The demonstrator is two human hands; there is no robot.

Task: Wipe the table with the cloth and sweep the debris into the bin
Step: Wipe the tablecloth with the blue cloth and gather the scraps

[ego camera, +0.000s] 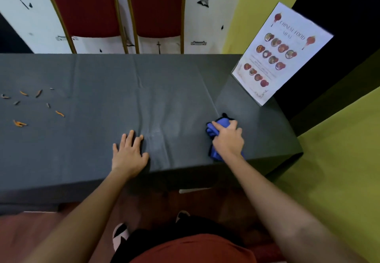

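Observation:
A table (pixel 102 73) covered in a dark grey cloth fills the middle of the view. My right hand (pixel 228 138) presses a crumpled blue cloth (pixel 216 128) onto the table near its right front corner. My left hand (pixel 128 152) lies flat on the tablecloth near the front edge, fingers spread, holding nothing. Several small orange and dark scraps of debris (pixel 30 104) are scattered on the far left of the table. No bin is in view.
A standing menu card (pixel 279 53) sits at the table's right rear corner. Two red chairs (pixel 86 6) (pixel 158 6) stand behind the table against a white wall. Yellow-green panels flank the right side.

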